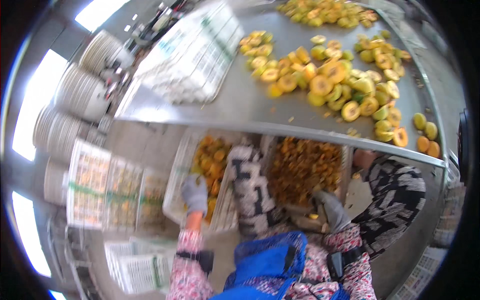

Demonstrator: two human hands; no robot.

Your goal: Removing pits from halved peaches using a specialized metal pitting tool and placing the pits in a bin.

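My left hand (195, 194), in a light grey work glove, reaches over a white plastic crate (175, 187) of yellow-orange fruit halves (213, 159); a greenish piece shows at its fingertips, but the blur hides whether it is gripped. Lower right, my right hand (330, 210), in a darker grey glove, rests by the near edge of a crate filled with brown-orange scraps (305, 168). Whether it holds anything cannot be told. Cut round fruit with hollow centres (333, 80) lies in heaps on the metal table (240, 101) above both crates.
A stack of white crates (195, 56) stands on the table's left. Its raised metal rim (285, 131) runs above the floor crates. More crates (105, 187) of fruit stand left, with white crates (146, 266) below them. Stacked round tubs (80, 92) line the far left. My patterned legs flank the scrap crate.
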